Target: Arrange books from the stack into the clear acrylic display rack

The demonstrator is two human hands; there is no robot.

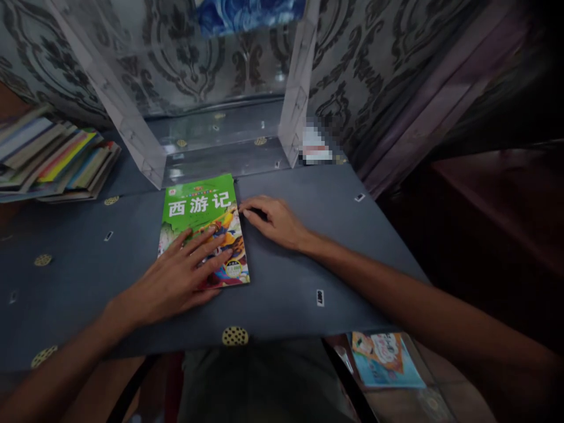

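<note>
A book with a green cover, white Chinese characters and colourful cartoon figures lies closed on the table. My left hand rests flat on the lower part of its cover, fingers spread. At the book's right edge, my right hand has its thumb and index finger drawn close together in a pinch, the tips touching the edge. How much of the cover or pages is between them is too small to tell.
A clear plastic rack stands behind the book, with a blue item high on it. Several stacked books lie at the left. The grey tablecloth covers the table. Below its front right edge lie colourful booklets.
</note>
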